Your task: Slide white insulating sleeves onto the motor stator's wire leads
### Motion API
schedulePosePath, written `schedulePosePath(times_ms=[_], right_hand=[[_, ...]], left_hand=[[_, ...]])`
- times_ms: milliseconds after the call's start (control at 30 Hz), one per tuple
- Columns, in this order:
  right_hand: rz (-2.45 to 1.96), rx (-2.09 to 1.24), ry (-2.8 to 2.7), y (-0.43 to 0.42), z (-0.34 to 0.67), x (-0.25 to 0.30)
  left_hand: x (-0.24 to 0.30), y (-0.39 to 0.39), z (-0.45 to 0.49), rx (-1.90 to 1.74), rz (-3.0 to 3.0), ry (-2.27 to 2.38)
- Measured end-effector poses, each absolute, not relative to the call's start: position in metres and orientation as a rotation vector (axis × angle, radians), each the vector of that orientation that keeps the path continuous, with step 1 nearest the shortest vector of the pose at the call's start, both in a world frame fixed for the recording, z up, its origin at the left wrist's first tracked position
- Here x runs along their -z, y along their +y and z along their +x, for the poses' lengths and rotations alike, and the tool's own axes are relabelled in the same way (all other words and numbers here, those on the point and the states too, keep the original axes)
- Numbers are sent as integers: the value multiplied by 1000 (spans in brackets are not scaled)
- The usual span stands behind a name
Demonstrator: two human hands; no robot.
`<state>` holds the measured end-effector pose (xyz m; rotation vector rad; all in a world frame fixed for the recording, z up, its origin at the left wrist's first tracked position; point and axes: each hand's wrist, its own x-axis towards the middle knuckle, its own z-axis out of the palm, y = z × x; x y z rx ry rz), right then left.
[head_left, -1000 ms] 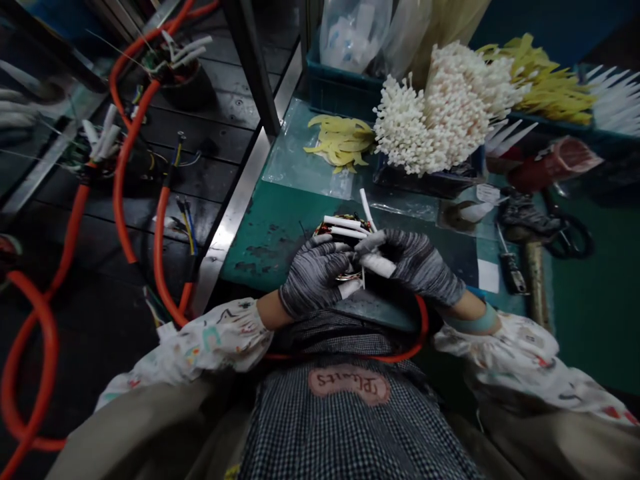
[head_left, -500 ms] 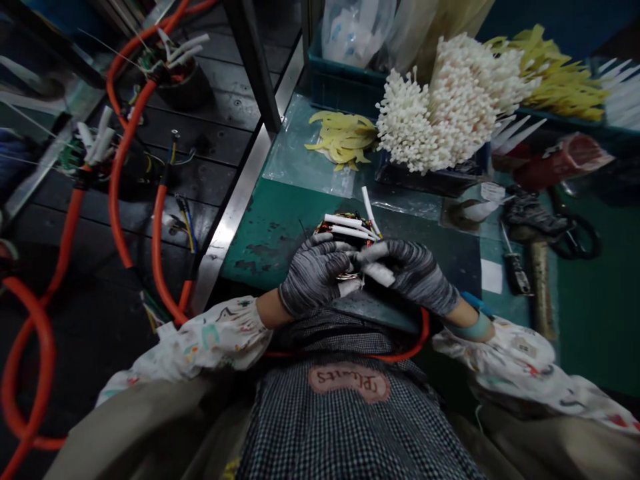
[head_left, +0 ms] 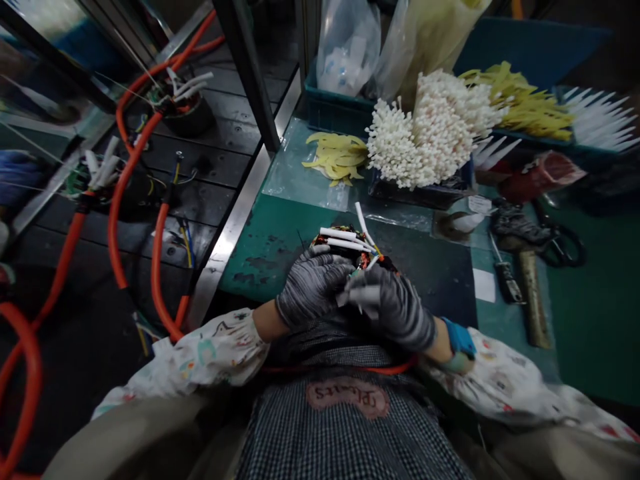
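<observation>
A wire-wound motor part (head_left: 354, 248), which looks like a stator, rests on the green bench top before me, white sleeves (head_left: 345, 244) lying across it. One more sleeve (head_left: 363, 221) stands up at an angle from its far side. My left hand (head_left: 315, 283), in a grey striped glove, is closed around the near left of the part. My right hand (head_left: 393, 303), gloved alike, has its fingers pinched together at the near right. What lies between those fingers is blurred and partly covered. The near side of the part is hidden behind both hands.
Yellow strips (head_left: 336, 158) lie on plastic film beyond the part. Bundled white tubes (head_left: 425, 133) fill a bin behind. At right are a screwdriver (head_left: 507, 277), a hammer (head_left: 534, 300) and scissors (head_left: 567, 247). Orange cables (head_left: 117, 220) loop at left, near a co-worker's blue-gloved hand (head_left: 19, 179).
My right hand has moved down and nearer my body, its fingers turned inward. My left hand stays at the part. The head view has shifted a little, so the surroundings sit lower.
</observation>
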<state>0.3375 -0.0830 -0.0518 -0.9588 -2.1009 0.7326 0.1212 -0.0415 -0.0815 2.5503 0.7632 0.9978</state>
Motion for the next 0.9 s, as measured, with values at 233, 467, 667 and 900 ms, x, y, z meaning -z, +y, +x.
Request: schedulePosePath(times_ms=[233, 467, 667, 900], right_hand=[[-1341, -411, -1726, -36, 333, 53], [-1513, -498, -2023, -30, 355, 86], [-1278, -690, -2334, 28, 348, 73], [-1369, -287, -2338, 11, 360, 35]], left_hand=[[75, -25, 103, -807, 2704, 650], [47, -13, 71, -580, 2758, 602], [27, -21, 62, -492, 3050, 500], [47, -28, 54, -748, 3211, 561]])
